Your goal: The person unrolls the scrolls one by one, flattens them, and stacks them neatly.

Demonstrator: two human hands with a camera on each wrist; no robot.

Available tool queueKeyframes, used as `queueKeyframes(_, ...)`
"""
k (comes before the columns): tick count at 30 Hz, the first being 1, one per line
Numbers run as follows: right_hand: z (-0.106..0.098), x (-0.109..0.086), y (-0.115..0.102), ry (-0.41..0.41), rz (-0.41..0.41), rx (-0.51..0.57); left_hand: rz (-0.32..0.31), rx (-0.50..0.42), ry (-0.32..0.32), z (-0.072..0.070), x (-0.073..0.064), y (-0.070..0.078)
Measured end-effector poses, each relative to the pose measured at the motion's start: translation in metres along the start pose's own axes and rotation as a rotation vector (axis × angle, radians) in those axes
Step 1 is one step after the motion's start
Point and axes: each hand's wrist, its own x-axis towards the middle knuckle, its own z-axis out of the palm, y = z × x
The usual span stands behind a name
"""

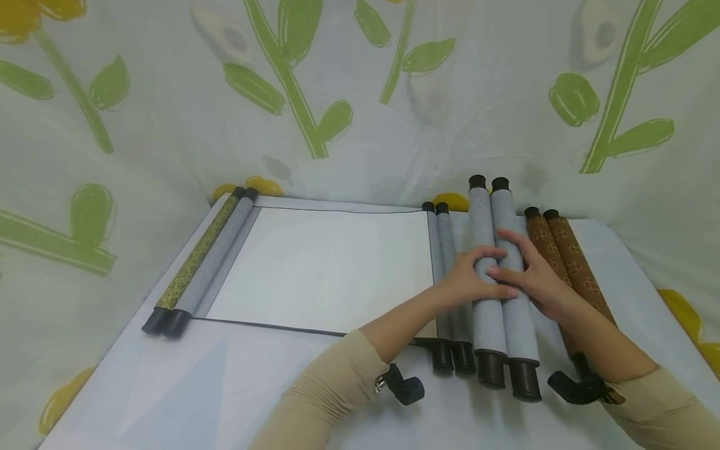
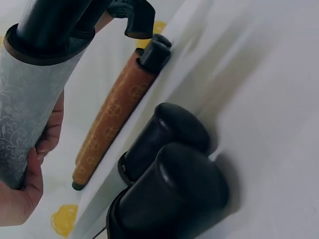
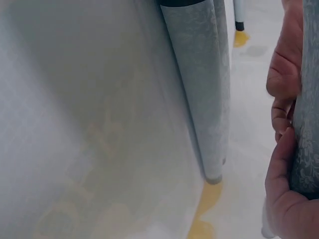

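Note:
Both hands hold a grey hanging scroll (image 1: 489, 328), rolled from both ends into two rolls with black knobs, tilted up over the table's right half. The left hand (image 1: 468, 278) grips the left roll, its thumb reaching across to the right one. Around the right roll (image 1: 513, 215) curl the fingers of the right hand (image 1: 537, 278), thumb pointing left, near the left hand's. In the left wrist view the scroll's patterned grey cloth (image 2: 25, 99) fills the upper left. The right wrist view catches only an edge of the held scroll (image 3: 310, 124), with fingers against it.
A partly unrolled scroll with a white sheet (image 1: 332, 262) lies left, a green-gold roll (image 1: 199, 250) and grey roll (image 1: 220, 250) at one end, grey rolls (image 1: 445, 237) at the other. A brown patterned scroll (image 1: 579, 262) lies right. Flowered cloth (image 1: 394, 137) hangs behind the table.

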Motion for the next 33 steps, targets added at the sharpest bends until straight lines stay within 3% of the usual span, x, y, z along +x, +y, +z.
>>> queueKeyframes(6,0.008,0.006,-0.004,-0.036,-0.034,0.026,0.016,0.021,0.011,-0.010,-0.003,0.001)
queueKeyframes(16,0.022,0.016,-0.016,-0.092,-0.053,-0.002,-0.034,0.006,-0.034,-0.030,-0.015,0.007)
queueKeyframes(25,0.041,0.025,-0.025,-0.029,-0.043,0.011,-0.012,-0.027,-0.009,-0.048,-0.020,0.004)
queueKeyframes(33,0.055,0.033,-0.036,-0.040,-0.038,0.089,-0.019,-0.070,-0.010,-0.067,-0.027,0.005)
